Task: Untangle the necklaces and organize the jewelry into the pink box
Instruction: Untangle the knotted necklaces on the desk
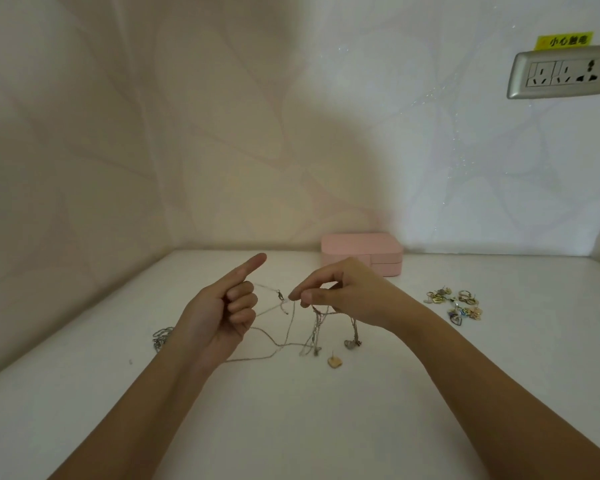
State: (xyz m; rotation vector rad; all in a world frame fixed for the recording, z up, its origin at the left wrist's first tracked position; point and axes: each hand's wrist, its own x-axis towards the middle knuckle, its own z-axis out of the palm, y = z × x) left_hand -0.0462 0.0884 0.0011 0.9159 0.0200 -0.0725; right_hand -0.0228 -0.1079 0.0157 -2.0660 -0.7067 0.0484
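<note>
Two hands lift tangled chains (291, 327) before pink box (361, 249): left hand (222, 306) curls round strand (265, 287), right hand (343, 296) pinches beside clasp (280, 295). Untangling step; next needs gentle separating pull.

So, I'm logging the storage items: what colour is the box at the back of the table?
The box is plain pale pink, best seen in the head view.

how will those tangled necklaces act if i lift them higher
Probably floppy: the tangled necklaces sag in loops where the right hand pinches them. Likely light, as fingertips alone carry them. The low pendant may swing and snag.
</note>
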